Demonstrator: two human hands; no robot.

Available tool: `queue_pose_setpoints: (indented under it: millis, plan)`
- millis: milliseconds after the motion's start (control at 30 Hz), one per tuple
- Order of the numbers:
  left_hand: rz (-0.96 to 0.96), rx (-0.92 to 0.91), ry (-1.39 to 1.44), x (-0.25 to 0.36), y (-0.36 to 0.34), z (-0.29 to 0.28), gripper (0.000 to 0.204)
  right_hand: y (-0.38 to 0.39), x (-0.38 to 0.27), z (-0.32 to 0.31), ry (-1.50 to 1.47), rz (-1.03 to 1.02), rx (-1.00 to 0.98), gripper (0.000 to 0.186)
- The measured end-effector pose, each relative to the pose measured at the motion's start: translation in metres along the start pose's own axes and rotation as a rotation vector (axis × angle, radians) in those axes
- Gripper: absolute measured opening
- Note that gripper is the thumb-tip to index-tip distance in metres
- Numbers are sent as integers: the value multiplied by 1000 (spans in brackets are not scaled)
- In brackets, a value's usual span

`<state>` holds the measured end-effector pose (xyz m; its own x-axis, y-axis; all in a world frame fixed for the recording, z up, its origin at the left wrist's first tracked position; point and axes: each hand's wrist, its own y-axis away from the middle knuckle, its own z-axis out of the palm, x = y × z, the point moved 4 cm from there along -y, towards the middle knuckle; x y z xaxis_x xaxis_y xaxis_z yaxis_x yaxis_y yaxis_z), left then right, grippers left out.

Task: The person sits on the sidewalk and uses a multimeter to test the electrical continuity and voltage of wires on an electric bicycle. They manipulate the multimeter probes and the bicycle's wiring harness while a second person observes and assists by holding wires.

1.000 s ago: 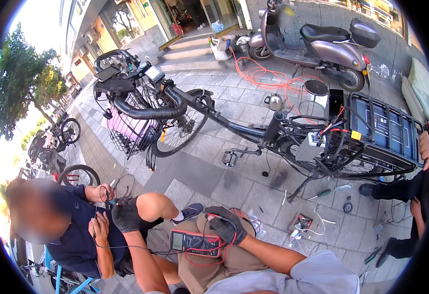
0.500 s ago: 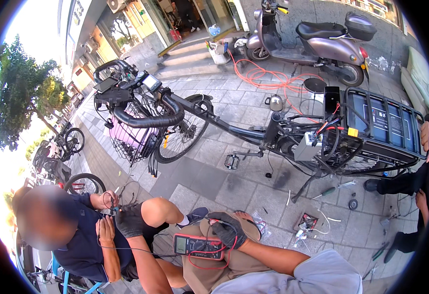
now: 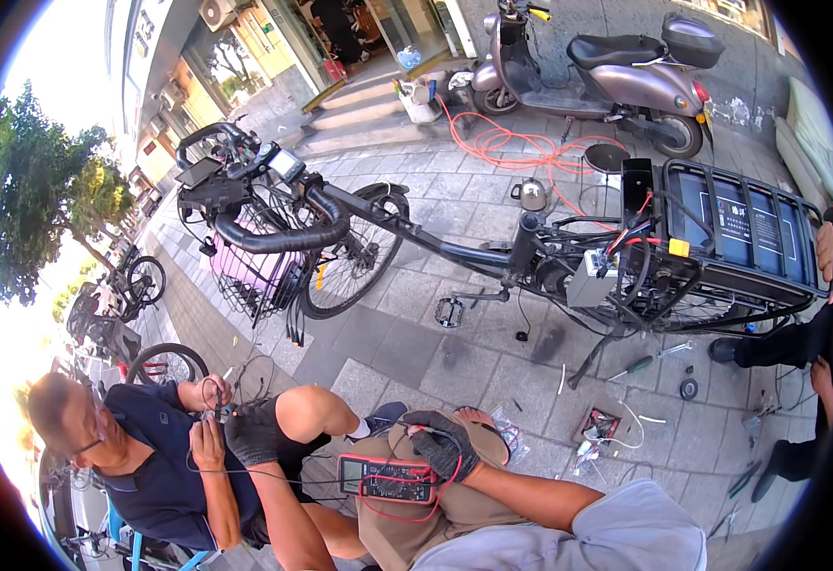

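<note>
Head camera: not much has changed in the last second — the whole picture has slid a little, but both hands are where they were, near enough, so the work at the wires (image 3: 256, 373) looks slow and careful. The left hand (image 3: 253, 435), in a dark glove, is between seven and eight o'clock, its fingers bent beside those wires. What it pinches, if anything, is too small to tell. Just past it, at eight o'clock, a worker (image 3: 174, 462) has two bare hands (image 3: 209, 445) up close to the same wires. The right hand (image 3: 445, 447), gloved too, is at six o'clock, its fingers closed round the red lead (image 3: 414, 521). The red meter (image 3: 386, 471) lies on the lap (image 3: 392, 538), just to the left of that hand, and has stayed there. Its screen is too small to read. A black lead (image 3: 235, 471) runs from it toward eight o'clock. Neither hand touches the bike (image 3: 445, 243) — it stretches from ten o'clock to three, with a grey box (image 3: 592, 283) on it. A screwdriver (image 3: 631, 369) lies between three and four.
</note>
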<state>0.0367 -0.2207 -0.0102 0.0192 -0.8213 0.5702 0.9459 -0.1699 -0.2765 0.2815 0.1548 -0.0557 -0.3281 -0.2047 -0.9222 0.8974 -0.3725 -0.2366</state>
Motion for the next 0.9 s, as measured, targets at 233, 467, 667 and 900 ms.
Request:
queue_pose_setpoints:
  millis: [233,467,667,900]
  plan:
    - [33,-39,-134,8,-10,-19,27,-3,-6,-2,-33,-10,32,20]
    - [11,-14,-31,9,-9,-17,26,-1,-3,-2,-57,-36,45,19]
    - [14,35,-35,6,-4,-4,25,-1,-5,-3,-36,-24,47,19]
    - [-28,12,-17,9,-5,0,23,2,-21,-6,-34,-91,69,20]
